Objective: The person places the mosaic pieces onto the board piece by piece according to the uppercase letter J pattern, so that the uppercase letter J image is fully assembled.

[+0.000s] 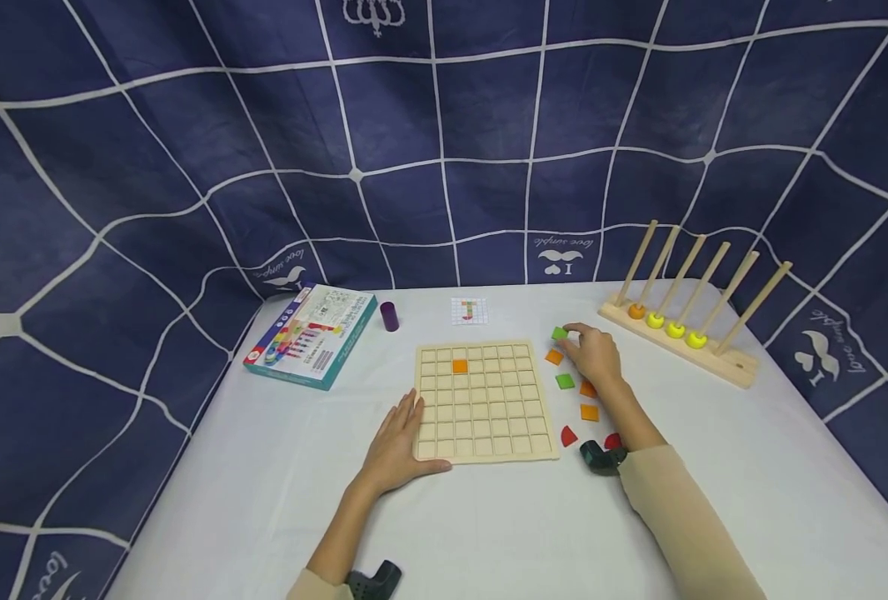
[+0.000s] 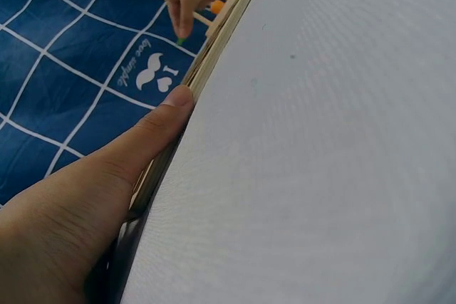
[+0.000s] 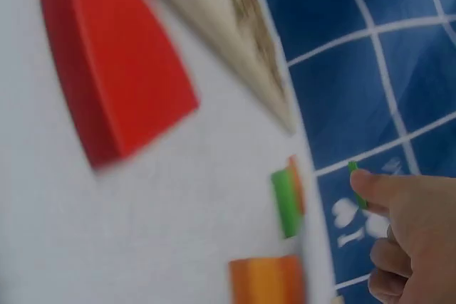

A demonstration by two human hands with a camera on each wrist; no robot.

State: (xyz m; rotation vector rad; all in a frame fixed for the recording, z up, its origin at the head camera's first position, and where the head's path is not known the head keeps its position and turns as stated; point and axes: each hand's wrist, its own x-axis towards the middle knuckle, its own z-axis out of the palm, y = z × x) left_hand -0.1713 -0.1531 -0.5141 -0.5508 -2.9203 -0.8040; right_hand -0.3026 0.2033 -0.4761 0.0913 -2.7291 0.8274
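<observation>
A wooden grid board (image 1: 481, 411) lies flat on the white table, with one orange square tile (image 1: 460, 367) in an upper cell. My left hand (image 1: 393, 450) rests against the board's left side, fingers extended and thumb along the near edge. Beyond the board's right side, my right hand (image 1: 594, 354) pinches a green square tile (image 3: 358, 189) between thumb and finger. Near that hand lie another green tile (image 1: 565, 382) and several orange tiles (image 1: 590, 412). Closer to me are two red quarter-round pieces (image 1: 568, 436), one partly hidden by the right wrist's camera.
Behind the board lies a small pattern card (image 1: 469, 312) showing a coloured shape on a grid. A purple cylinder (image 1: 389, 317) and a printed box (image 1: 312, 333) are at the back left. At the back right stands a wooden peg rack (image 1: 729, 364) with yellow and orange beads.
</observation>
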